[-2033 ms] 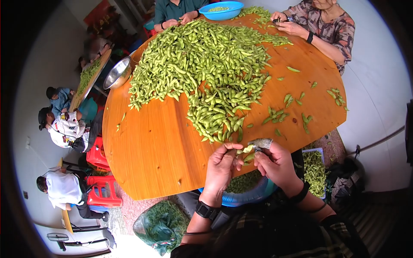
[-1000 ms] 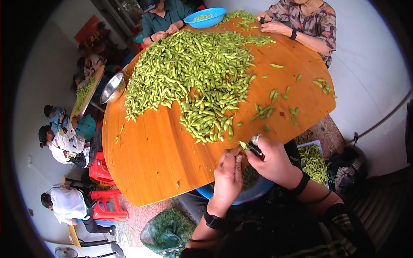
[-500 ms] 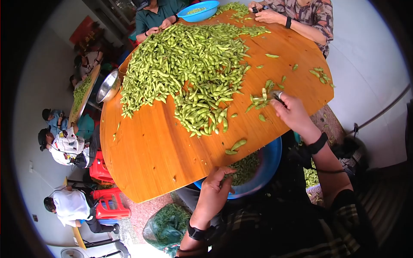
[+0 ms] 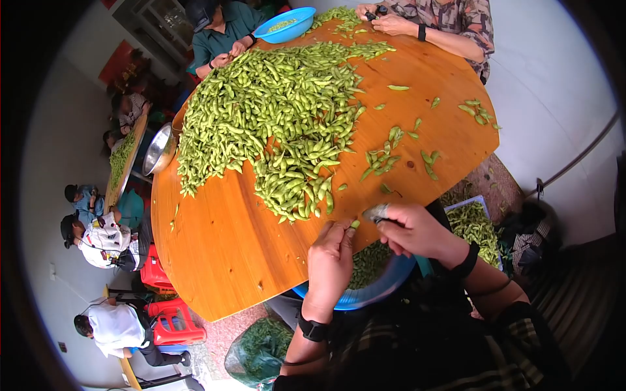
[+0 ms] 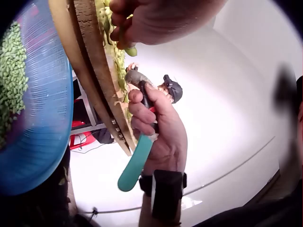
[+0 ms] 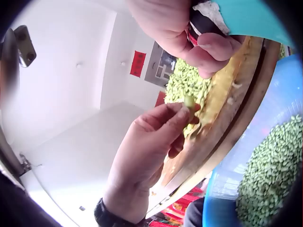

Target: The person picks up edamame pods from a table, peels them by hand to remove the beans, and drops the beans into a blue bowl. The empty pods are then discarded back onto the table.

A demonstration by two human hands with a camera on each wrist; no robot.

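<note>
My left hand (image 4: 330,267) pinches a green pod (image 4: 355,224) at the table's near edge; in the right wrist view the pod (image 6: 189,101) sticks up between thumb and forefinger. Close to its right, my right hand (image 4: 420,234) grips a tool whose teal handle (image 5: 136,163) shows in the left wrist view, with a grey wrapping (image 5: 137,77) on the thumb. Below both hands is a blue basin (image 4: 385,287) holding shelled green beans (image 6: 274,175). A large pile of pods (image 4: 261,111) covers much of the wooden table (image 4: 222,260).
Loose pods (image 4: 381,159) lie at the table's right. Two people sit across it, beside a blue bowl (image 4: 285,26). A metal bowl (image 4: 158,150) is at the left edge. A crate of pods (image 4: 473,228) and a green net bag (image 4: 257,348) stand on the floor.
My right hand has come back from the loose pods at the right to beside my left hand. My left hand now holds a pod, and the two pods by the table edge are no longer seen there.
</note>
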